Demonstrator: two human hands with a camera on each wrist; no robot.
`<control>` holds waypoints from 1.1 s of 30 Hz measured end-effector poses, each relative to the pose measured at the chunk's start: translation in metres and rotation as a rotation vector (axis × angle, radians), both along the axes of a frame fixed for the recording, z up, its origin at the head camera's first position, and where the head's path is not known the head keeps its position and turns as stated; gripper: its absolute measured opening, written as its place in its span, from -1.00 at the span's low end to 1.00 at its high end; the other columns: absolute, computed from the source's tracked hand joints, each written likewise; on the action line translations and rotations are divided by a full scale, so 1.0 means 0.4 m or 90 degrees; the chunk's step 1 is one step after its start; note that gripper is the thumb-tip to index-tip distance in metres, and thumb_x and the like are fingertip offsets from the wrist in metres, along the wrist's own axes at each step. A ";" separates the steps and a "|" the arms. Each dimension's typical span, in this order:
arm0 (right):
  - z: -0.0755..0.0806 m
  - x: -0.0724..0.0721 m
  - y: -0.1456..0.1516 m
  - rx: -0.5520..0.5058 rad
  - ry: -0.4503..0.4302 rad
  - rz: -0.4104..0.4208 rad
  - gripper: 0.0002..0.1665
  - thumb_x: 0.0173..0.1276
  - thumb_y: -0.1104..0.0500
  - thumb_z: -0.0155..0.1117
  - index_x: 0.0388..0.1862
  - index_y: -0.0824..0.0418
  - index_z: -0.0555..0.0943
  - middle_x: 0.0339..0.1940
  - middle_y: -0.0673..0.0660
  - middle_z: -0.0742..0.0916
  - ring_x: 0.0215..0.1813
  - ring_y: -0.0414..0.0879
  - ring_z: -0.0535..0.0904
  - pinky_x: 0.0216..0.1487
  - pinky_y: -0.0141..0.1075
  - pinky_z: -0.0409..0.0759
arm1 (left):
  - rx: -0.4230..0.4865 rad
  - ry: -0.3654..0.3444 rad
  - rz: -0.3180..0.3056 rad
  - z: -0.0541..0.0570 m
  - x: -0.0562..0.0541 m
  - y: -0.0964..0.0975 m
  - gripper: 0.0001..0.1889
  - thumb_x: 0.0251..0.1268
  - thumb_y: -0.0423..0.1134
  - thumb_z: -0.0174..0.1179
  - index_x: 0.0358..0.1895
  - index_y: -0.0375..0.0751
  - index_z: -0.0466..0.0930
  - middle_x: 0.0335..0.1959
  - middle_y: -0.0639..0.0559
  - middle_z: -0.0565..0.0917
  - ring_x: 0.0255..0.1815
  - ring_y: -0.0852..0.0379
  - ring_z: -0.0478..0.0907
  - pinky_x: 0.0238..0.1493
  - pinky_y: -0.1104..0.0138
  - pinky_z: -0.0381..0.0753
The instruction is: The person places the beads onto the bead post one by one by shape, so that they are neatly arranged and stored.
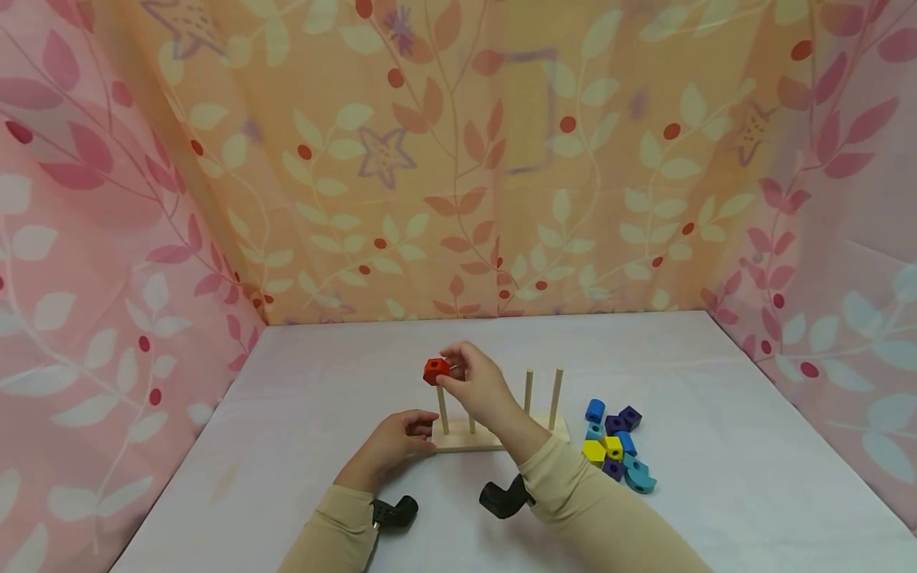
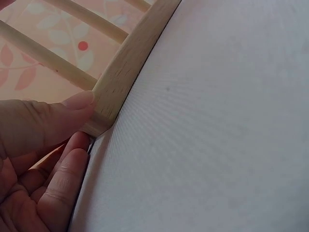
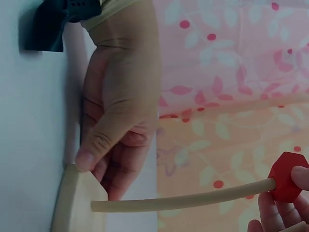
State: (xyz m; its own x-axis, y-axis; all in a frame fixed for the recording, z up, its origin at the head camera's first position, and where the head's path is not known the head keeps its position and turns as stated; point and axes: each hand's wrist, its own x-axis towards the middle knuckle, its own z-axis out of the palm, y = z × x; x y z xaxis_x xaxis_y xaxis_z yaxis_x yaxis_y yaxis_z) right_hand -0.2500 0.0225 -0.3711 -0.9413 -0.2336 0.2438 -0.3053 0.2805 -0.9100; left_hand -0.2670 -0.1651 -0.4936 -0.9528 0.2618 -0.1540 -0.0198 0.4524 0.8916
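My right hand [image 1: 478,388] pinches a red hexagonal bead [image 1: 435,371] at the top of the leftmost peg [image 1: 442,412] of a wooden peg stand [image 1: 458,439]. In the right wrist view, the peg tip meets the hole of the red bead [image 3: 286,178]. My left hand [image 1: 392,442] grips the left end of the stand's base. The left wrist view shows the thumb [image 2: 72,107] against the base [image 2: 123,72], with fingers curled at its end corner. Other pegs [image 1: 528,391] stand bare; the right hand partly hides the middle of the stand.
Right of the stand lies a loose pile of beads: blue [image 1: 595,411], purple [image 1: 630,416], yellow [image 1: 593,453] and teal [image 1: 640,481]. Black devices [image 1: 504,499] are strapped at both wrists. A white cloth [image 1: 322,366] covers the table, with patterned curtains [image 1: 458,159] around it.
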 end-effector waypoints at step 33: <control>-0.158 0.005 -0.009 0.019 -0.060 -0.073 -0.74 0.12 0.28 0.34 -0.22 0.21 0.50 -0.25 0.10 0.68 -0.09 0.01 0.57 -0.03 -0.06 0.44 | -0.004 0.018 -0.012 0.012 0.007 0.002 -0.48 -0.11 -0.29 0.41 0.03 -0.21 0.52 -0.16 0.01 0.62 -0.11 0.11 0.52 -0.09 0.24 0.51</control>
State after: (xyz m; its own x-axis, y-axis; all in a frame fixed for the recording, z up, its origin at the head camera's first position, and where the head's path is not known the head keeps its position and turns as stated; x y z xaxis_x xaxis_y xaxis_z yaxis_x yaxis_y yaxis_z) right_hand -0.2479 0.0187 -0.4343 -0.9806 -0.1291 0.1476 -0.1833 0.3361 -0.9238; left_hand -0.2644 -0.1644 -0.4887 -0.9518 0.2789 -0.1279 0.0146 0.4577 0.8890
